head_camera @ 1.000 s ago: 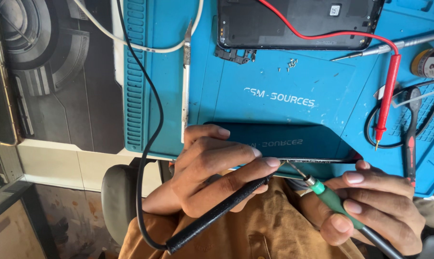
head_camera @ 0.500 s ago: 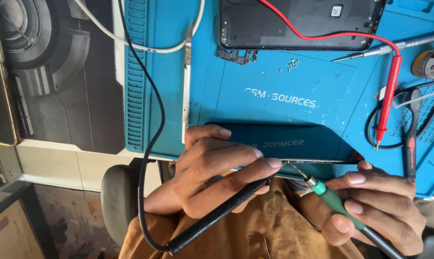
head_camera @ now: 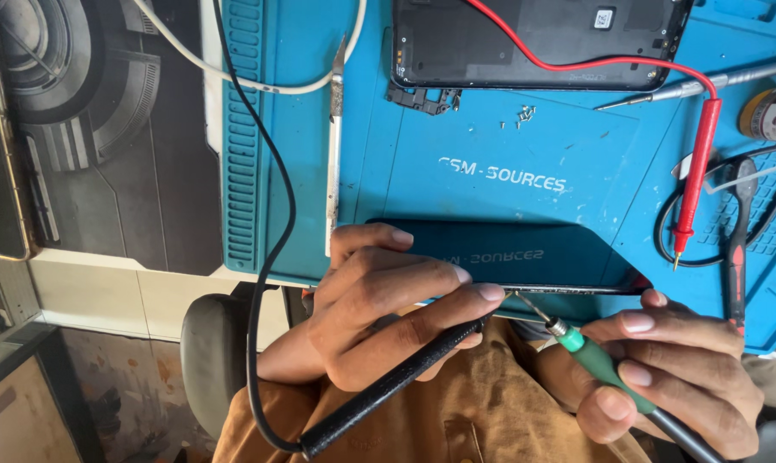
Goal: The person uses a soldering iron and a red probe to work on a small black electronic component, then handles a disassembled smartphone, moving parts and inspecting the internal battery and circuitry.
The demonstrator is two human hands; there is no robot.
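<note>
My left hand [head_camera: 388, 300] grips a black pen-shaped tool [head_camera: 396, 386] with a black cable [head_camera: 272, 249] trailing from its back end. My right hand [head_camera: 671, 377] holds a green-handled thin-tipped tool [head_camera: 593, 356]. Both tips meet at the near edge of a dark glossy phone [head_camera: 508, 257], which lies on the blue work mat [head_camera: 508, 163] close to my body. My left fingers also rest against that edge of the phone.
At the back of the mat lies an open black phone shell [head_camera: 533, 43], with tiny screws [head_camera: 521, 111] beside it. A red test probe [head_camera: 696, 171] with a red wire, black-handled pliers [head_camera: 735, 249] and a small roll [head_camera: 773, 111] are on the right. A thin metal blade [head_camera: 335, 146] and a white cable [head_camera: 259, 81] lie to the left.
</note>
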